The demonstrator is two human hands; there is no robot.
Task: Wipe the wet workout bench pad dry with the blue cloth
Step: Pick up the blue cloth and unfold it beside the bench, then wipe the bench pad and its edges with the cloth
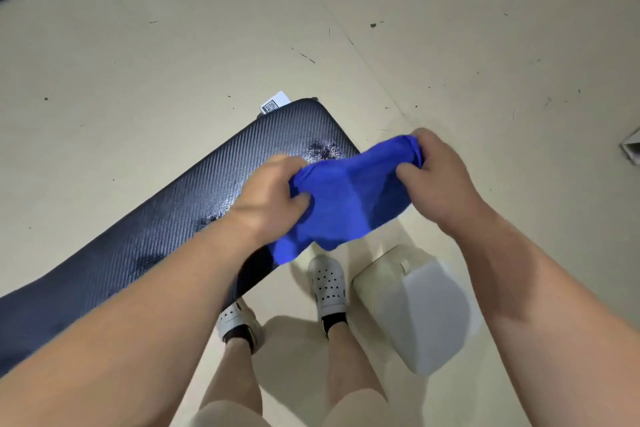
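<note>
The blue cloth (349, 198) hangs bunched between both hands, in the air above the near right edge of the bench pad. My left hand (268, 192) grips its left end and my right hand (438, 173) grips its right end. The dark, carbon-weave bench pad (194, 191) runs diagonally from lower left to upper right. Wet, shiny patches show near its far end (323, 149) and along the middle (211, 218). My left forearm covers part of the pad's near edge.
My two feet in white perforated clogs (327, 282) stand on the beige floor beside the pad. A white plastic container (419, 308) sits to the right of my feet. A small white tag with a code (273, 104) lies at the pad's far end.
</note>
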